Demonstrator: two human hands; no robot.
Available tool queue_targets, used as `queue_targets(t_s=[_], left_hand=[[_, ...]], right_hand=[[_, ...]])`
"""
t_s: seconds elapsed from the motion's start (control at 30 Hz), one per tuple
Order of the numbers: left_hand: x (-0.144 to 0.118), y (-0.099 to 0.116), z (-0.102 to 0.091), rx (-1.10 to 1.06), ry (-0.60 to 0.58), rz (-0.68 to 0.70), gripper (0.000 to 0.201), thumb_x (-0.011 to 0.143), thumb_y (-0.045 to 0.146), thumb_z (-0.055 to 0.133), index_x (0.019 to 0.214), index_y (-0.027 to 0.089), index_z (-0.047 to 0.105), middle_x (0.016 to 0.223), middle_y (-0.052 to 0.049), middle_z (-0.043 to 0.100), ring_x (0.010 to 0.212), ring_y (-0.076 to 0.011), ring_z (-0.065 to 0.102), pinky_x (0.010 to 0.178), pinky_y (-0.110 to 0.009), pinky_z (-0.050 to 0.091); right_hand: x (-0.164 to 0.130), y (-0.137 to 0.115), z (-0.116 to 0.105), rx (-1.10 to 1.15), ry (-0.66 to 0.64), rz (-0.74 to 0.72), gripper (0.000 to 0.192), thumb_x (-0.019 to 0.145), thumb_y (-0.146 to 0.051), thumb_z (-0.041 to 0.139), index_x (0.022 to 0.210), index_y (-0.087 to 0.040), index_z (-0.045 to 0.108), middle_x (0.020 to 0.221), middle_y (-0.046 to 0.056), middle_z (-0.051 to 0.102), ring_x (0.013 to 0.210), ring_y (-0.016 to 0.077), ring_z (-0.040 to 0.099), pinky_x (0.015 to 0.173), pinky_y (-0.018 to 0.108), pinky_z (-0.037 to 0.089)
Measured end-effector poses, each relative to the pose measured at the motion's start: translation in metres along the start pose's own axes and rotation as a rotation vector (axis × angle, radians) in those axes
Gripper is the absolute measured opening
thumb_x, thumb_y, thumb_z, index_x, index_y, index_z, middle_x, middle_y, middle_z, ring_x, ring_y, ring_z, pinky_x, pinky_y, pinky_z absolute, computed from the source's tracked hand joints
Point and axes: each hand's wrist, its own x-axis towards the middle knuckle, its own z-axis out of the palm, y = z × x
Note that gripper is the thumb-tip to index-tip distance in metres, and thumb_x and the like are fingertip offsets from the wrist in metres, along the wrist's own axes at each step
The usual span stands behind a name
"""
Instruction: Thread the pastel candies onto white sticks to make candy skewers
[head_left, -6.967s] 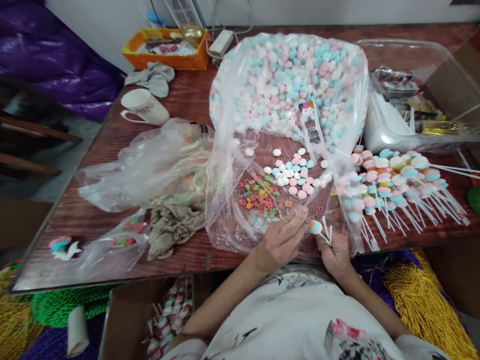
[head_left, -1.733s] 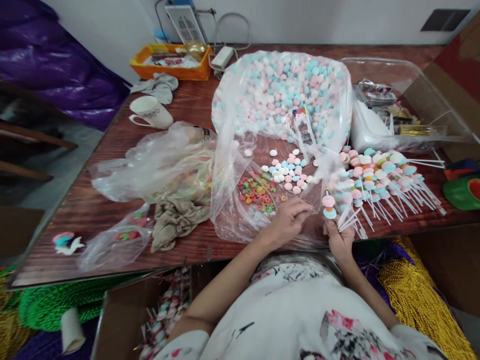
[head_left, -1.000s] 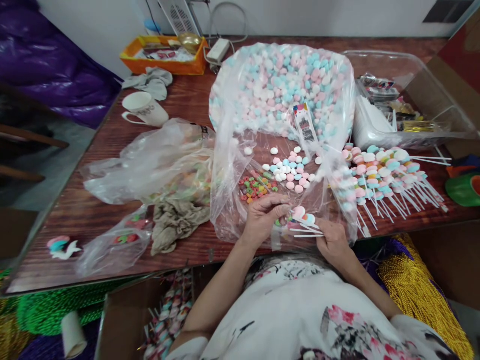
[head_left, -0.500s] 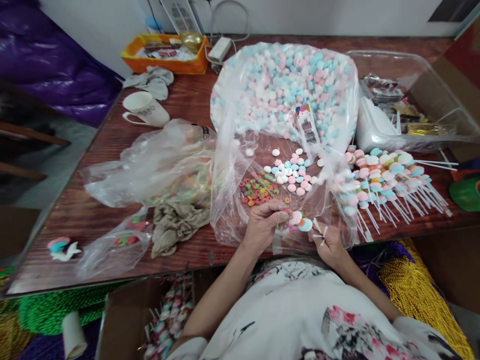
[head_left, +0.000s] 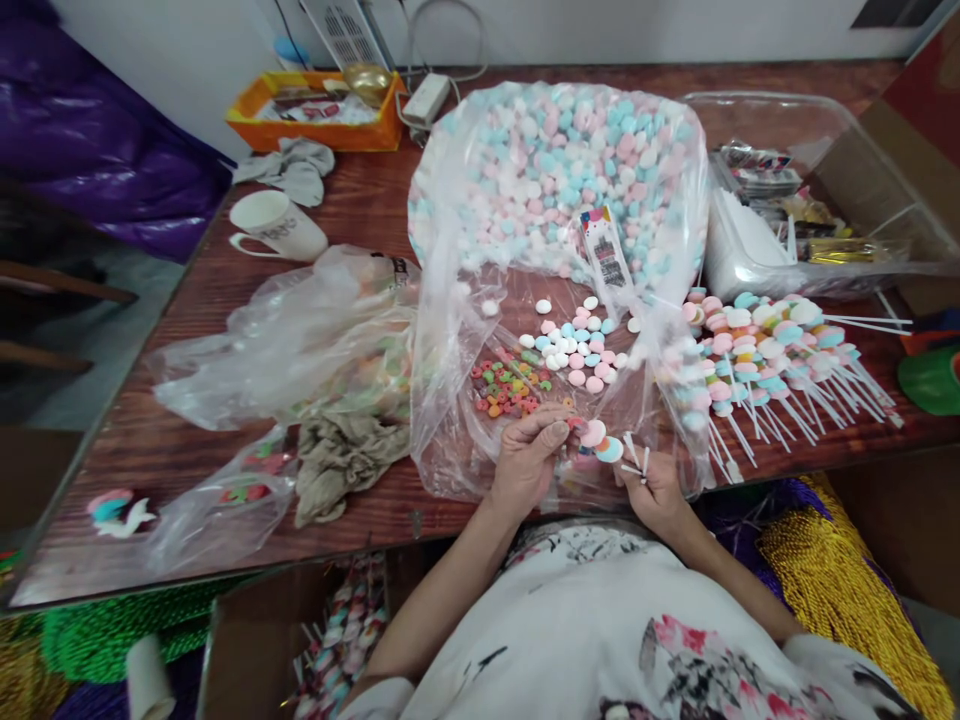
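My right hand [head_left: 660, 492] is closed around several white sticks [head_left: 635, 462]. One of them bears pastel candy discs, a pink disc [head_left: 592, 433] and a pale blue disc [head_left: 610, 450], with a bit of orange between. At the far end of that stick, my left hand [head_left: 531, 450] pinches a small reddish ring candy [head_left: 575, 425] between thumb and fingers. Just beyond the hands, loose ring candies [head_left: 510, 378] and pink, blue and white discs [head_left: 576, 345] lie on clear plastic. Finished-looking candy skewers [head_left: 780, 345] are heaped to the right.
A big clear bag [head_left: 559, 165] of pastel discs fills the table's back. Left of it are a crumpled plastic bag [head_left: 277, 335], brown cloth [head_left: 345, 465], white mug [head_left: 281, 225] and orange tray [head_left: 315, 130]. A clear bin [head_left: 840, 170] stands back right.
The view has shifted slightly, so the table's things appear a little further left. Both hands keep nearly the same pose, the left still at the stick's end.
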Motion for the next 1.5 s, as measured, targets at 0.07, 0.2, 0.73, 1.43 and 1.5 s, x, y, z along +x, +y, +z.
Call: queue_targets(t_s=[0.07,0.2,0.73,1.43,1.5], left_hand=[[0.000,-0.002,-0.003,0.060,0.013,0.059,0.014,0.071,0.035,0.080,0.074,0.021,0.078,0.084,-0.005,0.069,0.066,-0.0111,0.059,0.057,-0.023,0.050],[0.001,0.000,-0.010,0.287,0.014,0.229,0.010,0.073,0.032,0.079,0.079,0.023,0.079,0.085,-0.005,0.071,0.080,-0.0150,0.063,0.072,-0.027,0.053],[0.000,0.003,-0.005,0.362,-0.043,0.053,0.015,0.072,0.032,0.079,0.080,0.019,0.077,0.076,-0.002,0.071,0.069,-0.0125,0.062,0.066,-0.024,0.052],[0.095,0.028,-0.031,1.607,-0.240,0.466,0.033,0.081,0.019,0.061,0.114,0.018,0.068,0.105,-0.010,0.065,0.099,-0.0241,0.059,0.092,-0.040,0.047],[0.099,0.025,-0.029,1.738,-0.316,0.456,0.032,0.082,0.016,0.057,0.113,0.018,0.068,0.103,-0.010,0.063,0.098,-0.0243,0.058,0.089,-0.039,0.048]], right_hand=[[0.001,-0.001,0.000,-0.004,0.013,-0.011,0.024,0.091,-0.011,0.044,0.073,-0.020,0.057,0.064,-0.001,0.055,0.055,0.0118,0.048,0.056,0.024,0.038],[0.000,0.001,0.001,-0.016,0.028,-0.051,0.025,0.090,-0.009,0.042,0.075,-0.020,0.058,0.065,-0.001,0.057,0.055,0.0121,0.050,0.056,0.023,0.040],[-0.006,0.009,0.003,-0.028,0.075,-0.054,0.026,0.089,-0.008,0.041,0.079,-0.019,0.062,0.064,0.001,0.059,0.058,0.0139,0.055,0.059,0.025,0.044],[-0.009,0.014,0.006,0.277,0.254,0.217,0.035,0.096,-0.029,0.049,0.063,-0.019,0.051,0.056,-0.003,0.047,0.051,0.0102,0.043,0.054,0.025,0.034],[-0.008,0.014,0.006,0.266,0.230,0.203,0.035,0.097,-0.029,0.048,0.063,-0.019,0.051,0.056,-0.003,0.047,0.052,0.0102,0.043,0.054,0.025,0.034]])
